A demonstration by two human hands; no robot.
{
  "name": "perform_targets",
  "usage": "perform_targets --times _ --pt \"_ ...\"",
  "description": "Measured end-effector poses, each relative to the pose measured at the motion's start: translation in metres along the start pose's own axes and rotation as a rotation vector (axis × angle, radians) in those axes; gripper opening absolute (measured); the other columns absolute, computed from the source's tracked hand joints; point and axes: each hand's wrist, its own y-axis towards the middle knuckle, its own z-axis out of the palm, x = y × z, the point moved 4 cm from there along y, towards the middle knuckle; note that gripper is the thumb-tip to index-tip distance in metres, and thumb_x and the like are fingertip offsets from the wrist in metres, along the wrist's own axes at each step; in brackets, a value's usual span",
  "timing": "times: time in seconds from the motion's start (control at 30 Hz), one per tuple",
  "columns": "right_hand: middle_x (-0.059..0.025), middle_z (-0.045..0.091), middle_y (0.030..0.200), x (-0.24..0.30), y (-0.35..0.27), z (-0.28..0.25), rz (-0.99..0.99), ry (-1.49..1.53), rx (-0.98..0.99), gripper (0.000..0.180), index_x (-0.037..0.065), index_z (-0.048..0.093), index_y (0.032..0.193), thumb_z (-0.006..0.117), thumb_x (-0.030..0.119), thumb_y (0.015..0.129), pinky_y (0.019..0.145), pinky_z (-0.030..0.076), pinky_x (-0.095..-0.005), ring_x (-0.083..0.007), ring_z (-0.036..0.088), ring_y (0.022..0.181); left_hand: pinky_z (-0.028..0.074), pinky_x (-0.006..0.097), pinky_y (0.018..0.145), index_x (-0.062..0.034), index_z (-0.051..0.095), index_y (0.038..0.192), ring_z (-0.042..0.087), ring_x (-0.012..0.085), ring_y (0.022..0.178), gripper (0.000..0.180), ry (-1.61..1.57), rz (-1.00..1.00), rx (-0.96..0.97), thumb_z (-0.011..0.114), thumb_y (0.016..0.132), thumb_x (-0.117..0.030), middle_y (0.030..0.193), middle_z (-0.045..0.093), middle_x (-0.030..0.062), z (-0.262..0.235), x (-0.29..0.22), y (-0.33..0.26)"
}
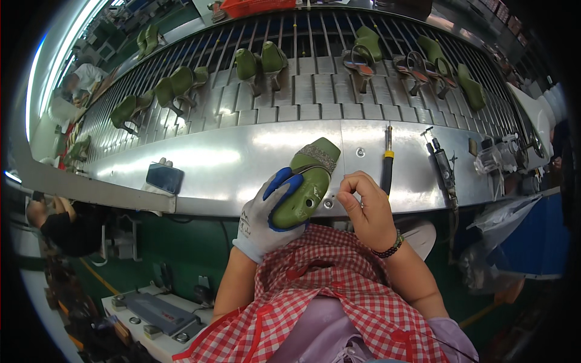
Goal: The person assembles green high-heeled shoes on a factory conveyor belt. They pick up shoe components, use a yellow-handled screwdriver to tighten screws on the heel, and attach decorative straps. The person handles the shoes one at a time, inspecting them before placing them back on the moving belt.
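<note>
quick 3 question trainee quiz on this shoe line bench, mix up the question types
1. True or false: the left hand wears a glove and grips the green shoe last.
2. What does the bare right hand wear at the wrist? A) a watch B) a beaded bracelet C) nothing
3. Fill in: the yellow-collared tool lies on the metal ledge just to the ____ of the right hand.

Key: 1 true; 2 B; 3 right
</note>
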Motion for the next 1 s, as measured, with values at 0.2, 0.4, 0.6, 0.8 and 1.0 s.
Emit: perform_targets --times 0.2,0.4,0.6,0.8,1.0 --pt "-0.0103 0.057 0.083 -0.017 0.001 -0.004 0.114 0.056 -0.056 0.017 0.000 0.055 0.092 0.057 0.016 0.095 0.068 0.045 -0.0285 -0.0199 0.055 0.072 0.051 0.039 0.093 -0.0048 0.048 0.134 0.059 0.0315 0.115 0.070 -0.224 -0.139 -0.031 0.074 0.070 -0.021 0.125 0.057 0.0186 0.004 0.034 -0.009" --pt "0.0007 0.053 0.078 -0.038 0.005 -0.020 0.267 0.277 -0.186 0.022 -0.001 0.056 0.096 0.057 0.020 0.097 0.065 0.042 -0.0210 -0.0059 0.048 0.069 0.053 0.044 0.085 0.0015 0.044 0.133 0.063 0.0323 0.100 0.052 -1.422 -0.587 -0.058 0.054 0.090 -0.024 0.118 0.060 0.0184 0.013 0.060 -0.027" --pt "-0.0002 0.055 0.077 -0.034 0.012 -0.020 0.302 0.322 -0.186 0.022 -0.001 0.057 0.097 0.056 0.021 0.097 0.066 0.043 -0.0225 -0.0070 0.049 0.070 0.051 0.045 0.082 -0.0111 0.046 0.134 0.060 0.0305 0.102 0.062 -1.957 -0.773 -0.284 0.057 0.083 -0.044 0.126 0.056 0.0130 0.035 0.038 -0.052" --pt "-0.0059 0.059 0.081 -0.015 0.021 -0.017 0.119 0.129 -0.273 0.023 -0.002 0.057 0.098 0.061 0.020 0.094 0.070 0.046 -0.0273 -0.0120 0.055 0.075 0.040 0.035 0.061 -0.0119 0.054 0.122 0.051 0.0206 0.069 0.067 -1.811 -1.005 -0.271 0.049 0.079 -0.063 0.096 0.059 0.0080 0.039 0.009 -0.057" --pt "-0.0052 0.052 0.089 -0.006 0.013 -0.015 0.040 0.119 -0.278 0.040 -0.001 0.050 0.108 0.071 0.025 0.086 0.072 0.044 -0.0266 -0.0123 0.049 0.079 0.048 0.042 0.070 -0.0115 0.048 0.132 0.060 0.0279 0.082 0.070 -2.190 -0.748 -0.026 0.050 0.080 -0.057 0.116 0.060 0.0123 0.039 0.014 -0.066"
